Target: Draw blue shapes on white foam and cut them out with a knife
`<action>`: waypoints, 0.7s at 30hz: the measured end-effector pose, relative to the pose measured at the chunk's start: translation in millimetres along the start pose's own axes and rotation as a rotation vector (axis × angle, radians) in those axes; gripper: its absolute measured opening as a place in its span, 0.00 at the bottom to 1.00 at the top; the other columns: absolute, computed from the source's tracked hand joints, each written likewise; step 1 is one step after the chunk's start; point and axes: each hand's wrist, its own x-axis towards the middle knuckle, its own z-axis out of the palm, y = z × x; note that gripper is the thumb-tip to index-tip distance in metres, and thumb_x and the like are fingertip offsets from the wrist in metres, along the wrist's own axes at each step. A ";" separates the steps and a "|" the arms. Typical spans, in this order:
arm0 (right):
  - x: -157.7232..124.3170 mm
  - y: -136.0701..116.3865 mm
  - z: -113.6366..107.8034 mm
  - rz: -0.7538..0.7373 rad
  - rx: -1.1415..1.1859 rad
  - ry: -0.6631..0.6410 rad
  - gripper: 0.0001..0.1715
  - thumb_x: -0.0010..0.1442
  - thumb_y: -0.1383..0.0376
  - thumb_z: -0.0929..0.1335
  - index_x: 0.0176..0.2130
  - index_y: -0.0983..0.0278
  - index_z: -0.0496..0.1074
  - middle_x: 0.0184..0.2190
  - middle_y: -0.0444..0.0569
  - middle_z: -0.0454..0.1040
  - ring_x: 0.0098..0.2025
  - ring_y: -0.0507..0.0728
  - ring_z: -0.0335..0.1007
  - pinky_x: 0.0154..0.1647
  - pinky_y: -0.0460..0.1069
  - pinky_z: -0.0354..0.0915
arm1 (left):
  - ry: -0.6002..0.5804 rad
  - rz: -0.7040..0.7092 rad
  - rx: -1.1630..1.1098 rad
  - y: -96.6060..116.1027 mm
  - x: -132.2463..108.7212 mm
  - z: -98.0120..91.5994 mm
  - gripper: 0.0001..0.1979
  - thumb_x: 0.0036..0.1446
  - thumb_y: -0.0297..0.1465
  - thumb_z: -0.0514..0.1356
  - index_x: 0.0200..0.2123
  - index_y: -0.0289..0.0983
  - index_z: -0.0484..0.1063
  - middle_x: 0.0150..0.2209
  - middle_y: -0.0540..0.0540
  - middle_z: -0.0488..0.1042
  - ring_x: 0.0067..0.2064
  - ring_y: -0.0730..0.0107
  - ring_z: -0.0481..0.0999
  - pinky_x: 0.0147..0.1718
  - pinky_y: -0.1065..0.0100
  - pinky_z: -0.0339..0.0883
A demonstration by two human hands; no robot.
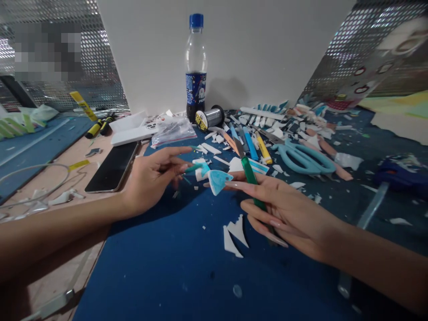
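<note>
A small light-blue and white foam piece (pixel 219 180), pointed at its right end like a fish head, hangs above the blue mat (pixel 160 267) between both hands. My left hand (pixel 154 176) pinches its thin teal left end between thumb and finger. The fingertips of my right hand (pixel 281 205) hold the pointed end. A green craft knife (pixel 249 171) is also in my right hand, its blade pointing up and away. Two white pointed scraps (pixel 237 232) lie on the mat below.
Behind the hands are light-blue scissors (pixel 302 158), a wire spool (pixel 210 118), a cola bottle (pixel 196 67), markers (pixel 263 147) and many white scraps. A black phone (pixel 113 167) lies at left, a glue gun (pixel 401 176) at right. A white panel (pixel 250 49) stands behind.
</note>
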 end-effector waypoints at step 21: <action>2.6 0.2 -0.3 0.001 0.010 -0.011 0.09 0.67 0.63 0.65 0.47 0.61 0.69 0.10 0.33 0.56 0.11 0.45 0.38 0.11 0.40 0.61 | -0.005 0.166 0.100 -6.1 4.9 -3.3 0.05 0.63 0.31 0.62 0.34 0.39 0.77 0.51 0.42 0.77 0.58 0.53 0.73 0.61 0.46 0.63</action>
